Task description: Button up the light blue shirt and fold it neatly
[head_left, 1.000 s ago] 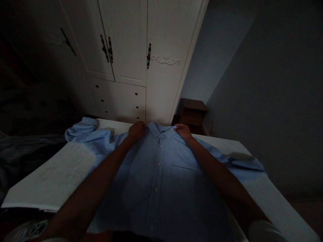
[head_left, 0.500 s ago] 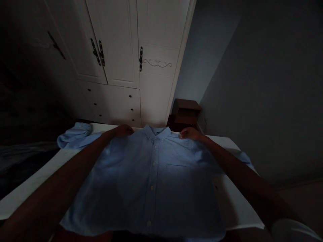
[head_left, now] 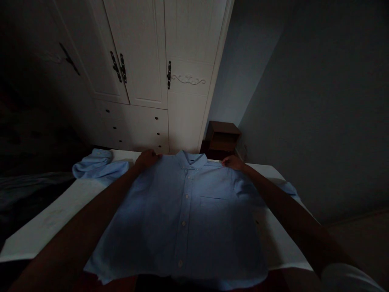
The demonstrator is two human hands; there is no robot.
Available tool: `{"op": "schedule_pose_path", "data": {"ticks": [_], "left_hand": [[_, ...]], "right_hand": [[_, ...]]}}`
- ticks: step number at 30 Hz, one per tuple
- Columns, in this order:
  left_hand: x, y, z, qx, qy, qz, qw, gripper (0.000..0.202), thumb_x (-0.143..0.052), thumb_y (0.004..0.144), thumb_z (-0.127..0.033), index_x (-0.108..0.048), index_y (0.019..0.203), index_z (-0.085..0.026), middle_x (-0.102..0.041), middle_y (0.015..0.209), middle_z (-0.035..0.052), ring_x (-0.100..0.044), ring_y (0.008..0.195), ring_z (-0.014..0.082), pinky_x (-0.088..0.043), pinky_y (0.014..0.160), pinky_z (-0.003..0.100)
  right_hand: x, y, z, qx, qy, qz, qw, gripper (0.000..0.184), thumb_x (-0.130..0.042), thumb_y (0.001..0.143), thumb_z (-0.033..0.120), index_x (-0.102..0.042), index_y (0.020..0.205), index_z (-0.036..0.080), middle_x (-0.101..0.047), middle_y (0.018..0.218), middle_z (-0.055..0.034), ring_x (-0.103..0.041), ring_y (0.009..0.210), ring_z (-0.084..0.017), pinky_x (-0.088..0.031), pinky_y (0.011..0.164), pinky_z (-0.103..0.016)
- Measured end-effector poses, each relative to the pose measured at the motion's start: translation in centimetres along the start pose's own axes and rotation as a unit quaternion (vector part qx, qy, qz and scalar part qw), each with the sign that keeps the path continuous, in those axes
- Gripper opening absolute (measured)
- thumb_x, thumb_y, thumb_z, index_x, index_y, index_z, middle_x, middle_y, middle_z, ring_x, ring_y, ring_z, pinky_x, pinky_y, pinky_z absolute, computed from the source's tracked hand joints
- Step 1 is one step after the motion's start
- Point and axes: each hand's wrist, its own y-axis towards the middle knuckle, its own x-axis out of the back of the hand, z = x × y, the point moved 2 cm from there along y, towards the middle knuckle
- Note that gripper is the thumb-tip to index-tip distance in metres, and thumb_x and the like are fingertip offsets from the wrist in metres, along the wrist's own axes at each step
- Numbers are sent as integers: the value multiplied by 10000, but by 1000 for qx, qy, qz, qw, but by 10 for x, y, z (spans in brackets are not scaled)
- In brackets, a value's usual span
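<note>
— What did the head view show?

— A light blue buttoned cotton shirt (head_left: pixel 185 215) lay front-up, spread across the white flat worktop (head_left: pixel 51 227), collar at the far edge. The left hand (head_left: pixel 146 158) pinched the shirt's left shoulder; the right hand (head_left: pixel 232 162) gripped the right shoulder beside the collar.

— And the sleeves?

— One lay bunched at the far left, the other trailed right. Behind stood a white panelled wooden wardrobe (head_left: pixel 146 73) and a small brown wooden nightstand (head_left: pixel 221 138).
</note>
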Motion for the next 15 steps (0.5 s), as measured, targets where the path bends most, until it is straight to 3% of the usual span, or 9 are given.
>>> {"op": "schedule_pose_path", "data": {"ticks": [3, 7, 11, 15], "left_hand": [[0, 4, -1, -22, -29, 32, 999, 496, -390, 888, -525, -705, 811, -150, -721, 896, 127, -665, 882, 257, -477, 765, 310], [1, 12, -12, -62, -44, 50, 996, 365, -483, 852, -450, -729, 914, -188, -736, 1034, 76, -660, 989, 218, -470, 851, 264], [-6, 20, -22, -59, -25, 64, 996, 270, -656, 737, -419, -757, 850, -196, -753, 975, 60, -671, 985, 224, -469, 846, 243], [-11, 19, -15, -5, -2, 30, 1000, 264, -673, 740, -397, -756, 877, -188, -746, 968, 87, -670, 986, 245, -486, 832, 282]], "right_hand": [[-7, 4, 12, 15, -34, 22, 999, 41, -702, 700, 153, -739, 707, 170, -760, 853, -101, -707, 858, -286, -537, 862, -422], [-28, 15, 32, 34, -62, 26, 997, 154, -676, 783, 193, -743, 920, 172, -744, 1041, -96, -692, 987, -257, -525, 903, -370], [-53, 27, 44, 27, -93, 27, 995, 188, -743, 731, 194, -743, 917, 165, -757, 950, -89, -710, 909, -247, -542, 817, -321], [-58, 33, 38, 5, -118, 10, 993, 102, -687, 746, 149, -755, 819, 169, -764, 845, -57, -714, 859, -214, -531, 764, -255]]}}
